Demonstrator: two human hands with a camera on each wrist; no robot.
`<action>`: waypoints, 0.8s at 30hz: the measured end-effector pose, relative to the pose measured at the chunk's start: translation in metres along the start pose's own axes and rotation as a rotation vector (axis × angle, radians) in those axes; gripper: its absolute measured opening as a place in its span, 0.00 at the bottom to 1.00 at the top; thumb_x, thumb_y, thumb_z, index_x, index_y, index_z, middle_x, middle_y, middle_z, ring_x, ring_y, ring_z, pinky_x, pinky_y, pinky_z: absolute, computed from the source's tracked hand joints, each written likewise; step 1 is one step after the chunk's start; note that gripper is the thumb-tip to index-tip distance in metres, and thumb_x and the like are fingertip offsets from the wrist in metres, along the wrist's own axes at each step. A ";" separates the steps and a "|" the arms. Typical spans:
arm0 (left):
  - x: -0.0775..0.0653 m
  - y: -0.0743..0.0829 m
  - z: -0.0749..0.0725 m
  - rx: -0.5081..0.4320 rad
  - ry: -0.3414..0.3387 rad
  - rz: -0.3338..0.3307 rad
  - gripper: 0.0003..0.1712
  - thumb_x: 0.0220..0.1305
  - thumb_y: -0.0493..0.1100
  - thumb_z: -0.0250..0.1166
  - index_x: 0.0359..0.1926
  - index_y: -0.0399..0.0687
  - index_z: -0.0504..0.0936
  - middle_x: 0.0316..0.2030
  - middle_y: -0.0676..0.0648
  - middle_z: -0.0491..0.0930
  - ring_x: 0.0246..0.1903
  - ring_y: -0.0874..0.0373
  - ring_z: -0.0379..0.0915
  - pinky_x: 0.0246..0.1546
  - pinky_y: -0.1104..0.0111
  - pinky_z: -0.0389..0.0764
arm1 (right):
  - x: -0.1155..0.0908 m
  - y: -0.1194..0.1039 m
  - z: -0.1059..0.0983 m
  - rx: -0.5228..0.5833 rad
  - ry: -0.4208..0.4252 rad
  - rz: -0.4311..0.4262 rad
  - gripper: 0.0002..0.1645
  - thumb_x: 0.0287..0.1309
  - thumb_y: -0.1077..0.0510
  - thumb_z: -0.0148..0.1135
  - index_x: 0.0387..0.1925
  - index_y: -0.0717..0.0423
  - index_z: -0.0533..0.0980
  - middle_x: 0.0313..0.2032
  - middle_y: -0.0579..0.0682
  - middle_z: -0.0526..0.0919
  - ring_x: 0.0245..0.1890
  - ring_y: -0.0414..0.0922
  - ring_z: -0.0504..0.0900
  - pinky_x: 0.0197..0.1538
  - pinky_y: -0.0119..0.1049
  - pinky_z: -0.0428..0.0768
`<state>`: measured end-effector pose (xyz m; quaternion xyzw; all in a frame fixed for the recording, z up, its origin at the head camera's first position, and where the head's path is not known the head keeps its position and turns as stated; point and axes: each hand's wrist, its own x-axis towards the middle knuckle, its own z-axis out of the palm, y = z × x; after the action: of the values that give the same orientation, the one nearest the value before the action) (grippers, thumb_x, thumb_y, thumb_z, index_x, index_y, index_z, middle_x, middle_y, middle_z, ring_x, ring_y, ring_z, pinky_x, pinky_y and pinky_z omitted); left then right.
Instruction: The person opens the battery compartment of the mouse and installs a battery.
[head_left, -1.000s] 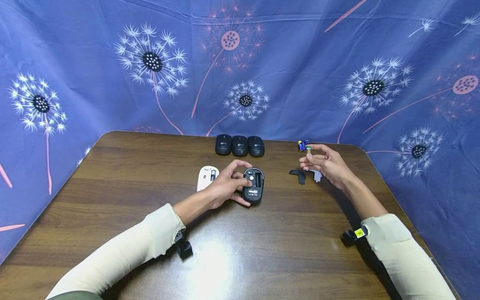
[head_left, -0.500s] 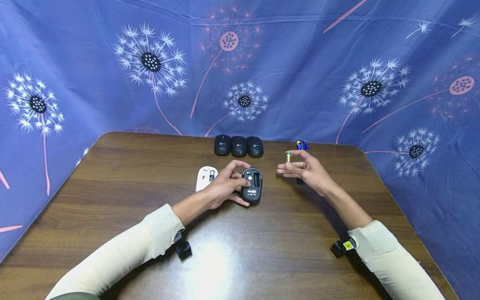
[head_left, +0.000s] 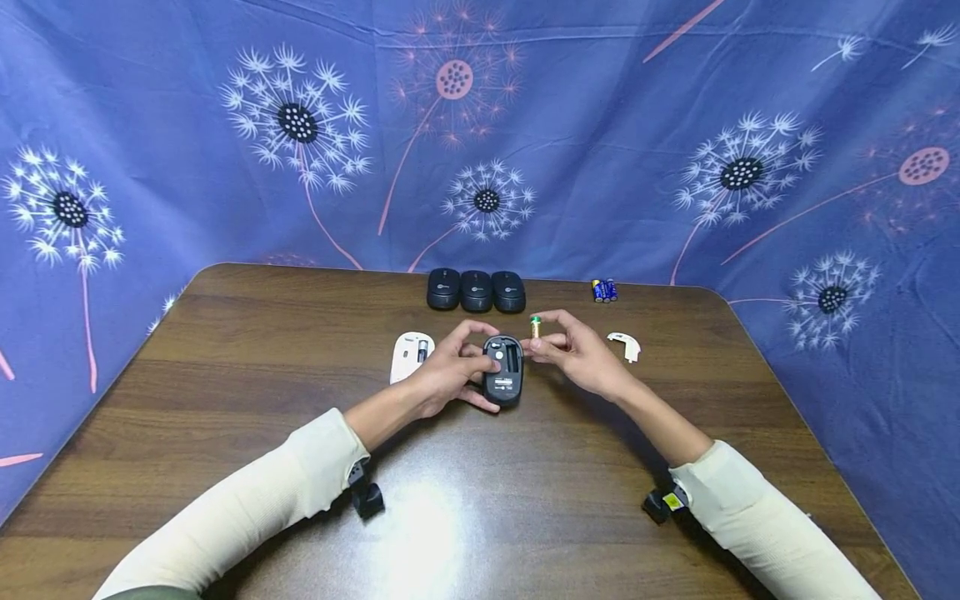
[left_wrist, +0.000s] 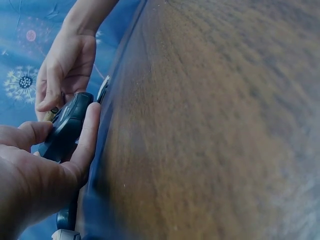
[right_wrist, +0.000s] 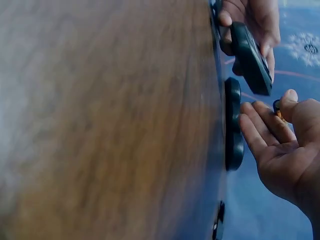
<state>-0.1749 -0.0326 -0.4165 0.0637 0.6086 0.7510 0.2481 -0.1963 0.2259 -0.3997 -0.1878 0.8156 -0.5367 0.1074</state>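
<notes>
My left hand (head_left: 446, 375) holds a black computer mouse (head_left: 506, 388), thumb on its underside, which faces the head camera with the battery compartment uncovered. My right hand (head_left: 583, 360) pinches a green-and-gold battery (head_left: 536, 328) upright between thumb and finger, just right of the mouse. In the right wrist view the battery (right_wrist: 278, 112) is partly hidden by the thumb, and the mouse (right_wrist: 250, 62) is lifted off the table. A white mouse (head_left: 403, 360) lies underside up behind my left hand, a battery (head_left: 423, 350) in its compartment.
Three black mice (head_left: 476, 291) stand in a row at the table's back edge. Several blue-and-yellow batteries (head_left: 604, 291) lie at the back right. A white battery cover (head_left: 627, 345) lies right of my right hand. A patterned blue cloth (head_left: 600, 150) hangs behind the table.
My right hand has carried the battery leftward from near the blue batteries to the black mouse's side, leaving the white cover in plain view. The left hand and its mouse have stayed put.
</notes>
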 end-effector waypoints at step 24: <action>0.002 0.004 0.003 -0.026 0.017 0.001 0.33 0.77 0.27 0.60 0.77 0.52 0.67 0.55 0.36 0.78 0.43 0.45 0.89 0.43 0.44 1.00 | 0.004 -0.014 0.019 -0.080 -0.104 -0.061 0.33 0.77 0.62 0.71 0.76 0.57 0.69 0.64 0.66 0.86 0.60 0.57 0.91 0.62 0.41 0.93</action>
<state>-0.1766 -0.0298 -0.4127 0.0545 0.6008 0.7594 0.2436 -0.1896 0.2036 -0.3944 -0.2442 0.8235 -0.4963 0.1258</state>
